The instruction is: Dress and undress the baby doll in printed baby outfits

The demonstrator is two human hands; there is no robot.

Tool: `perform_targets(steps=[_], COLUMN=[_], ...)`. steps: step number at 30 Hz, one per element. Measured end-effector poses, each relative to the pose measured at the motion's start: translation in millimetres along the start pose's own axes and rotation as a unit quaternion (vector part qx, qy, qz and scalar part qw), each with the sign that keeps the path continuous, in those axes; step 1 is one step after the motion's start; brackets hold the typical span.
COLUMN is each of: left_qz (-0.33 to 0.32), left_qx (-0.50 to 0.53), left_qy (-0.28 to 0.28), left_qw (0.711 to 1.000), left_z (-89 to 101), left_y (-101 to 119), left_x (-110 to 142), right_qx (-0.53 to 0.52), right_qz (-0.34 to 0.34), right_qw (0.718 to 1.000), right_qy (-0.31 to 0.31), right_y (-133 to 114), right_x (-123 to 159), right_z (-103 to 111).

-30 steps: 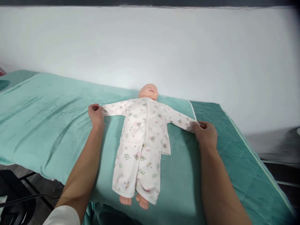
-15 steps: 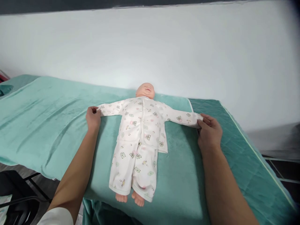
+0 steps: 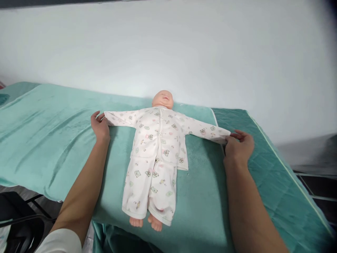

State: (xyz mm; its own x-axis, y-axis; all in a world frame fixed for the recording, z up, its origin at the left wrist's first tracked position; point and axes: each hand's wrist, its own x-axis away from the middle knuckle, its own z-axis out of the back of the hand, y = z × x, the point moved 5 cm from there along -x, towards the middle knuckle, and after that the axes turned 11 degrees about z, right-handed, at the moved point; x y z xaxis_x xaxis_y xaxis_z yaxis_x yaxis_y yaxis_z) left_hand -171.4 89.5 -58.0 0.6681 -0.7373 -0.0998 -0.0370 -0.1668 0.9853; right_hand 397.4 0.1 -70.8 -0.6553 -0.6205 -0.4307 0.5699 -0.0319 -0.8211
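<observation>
A baby doll [image 3: 162, 99] lies face up, its head toward the wall and its bare feet toward me. It wears a white patterned long-sleeved top [image 3: 160, 137] with a buttoned front, and matching trousers [image 3: 150, 189]. Both sleeves stretch out sideways, and no doll hands show at the cuffs. My left hand [image 3: 100, 126] is at the cuff of the sleeve on the left, fingers apart and the thumb side touching its edge. At the other cuff, my right hand [image 3: 239, 146] has its fingers loosely spread, the thumb close against the fabric.
A light green cover [image 3: 65, 140] lies under the doll, over a darker quilted green sheet [image 3: 268, 175] at the right. The white wall [image 3: 168, 52] rises behind the bed. A black chair [image 3: 23, 225] stands at the lower left.
Both hands have moved slightly outward and their fingers have loosened from the pinched cuffs. The sleeves now reach further out, the left cuff lying wider. The view has shifted slightly.
</observation>
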Motion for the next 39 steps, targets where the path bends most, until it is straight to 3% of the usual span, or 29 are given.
perform_targets(steps=[3,6,10,14,16,21,24,27,31,35,39], left_qz=[-0.012,-0.051,-0.094,-0.147,-0.133,-0.074,-0.088,-0.147,-0.278,-0.355,-0.376], left_qx=[0.006,-0.037,-0.095,-0.149,-0.155,-0.182,-0.18,-0.203,-0.284,-0.33,-0.313], left_qy=[-0.001,0.01,-0.009,-0.036,-0.084,-0.231,-0.271,-0.304,-0.3,-0.299,-0.311], left_qw=[1.0,0.998,0.991,0.977,0.975,0.953,0.942,0.919,0.867,0.822,0.815], left_z=[1.1,4.3,10.1,25.0,36.5,78.0,106.0,121.8,121.0,106.3,96.2], left_y=[0.3,7.5,23.5,38.5,39.0,33.5,37.7,46.1,57.9,63.7,71.0], left_x=[2.2,15.3,56.1,114.4,144.6,219.2,257.5,289.9,317.3,323.7,324.6], right_qx=[0.033,0.012,-0.084,-0.12,-0.128,-0.173,-0.188,-0.186,-0.137,-0.096,-0.092], right_qz=[0.022,0.111,0.213,0.191,0.184,0.137,0.191,0.234,0.24,0.256,0.256], right_qw=[0.998,0.994,0.968,0.944,0.939,0.95,0.928,0.906,0.904,0.914,0.92], right_qy=[0.046,0.02,-0.107,-0.24,-0.261,-0.22,-0.258,-0.3,-0.327,-0.299,-0.283], right_y=[-16.9,-50.8,-96.2,-110.1,-109.7,-107.1,-121.4,-134.7,-142.7,-153.0,-162.9], right_x=[6.8,30.7,92.7,155.8,178.2,222.3,255.5,283.9,302.4,307.6,305.9], right_z=[14.4,10.4,-11.9,-14.9,-2.6,43.8,64.0,77.6,81.3,72.7,63.6])
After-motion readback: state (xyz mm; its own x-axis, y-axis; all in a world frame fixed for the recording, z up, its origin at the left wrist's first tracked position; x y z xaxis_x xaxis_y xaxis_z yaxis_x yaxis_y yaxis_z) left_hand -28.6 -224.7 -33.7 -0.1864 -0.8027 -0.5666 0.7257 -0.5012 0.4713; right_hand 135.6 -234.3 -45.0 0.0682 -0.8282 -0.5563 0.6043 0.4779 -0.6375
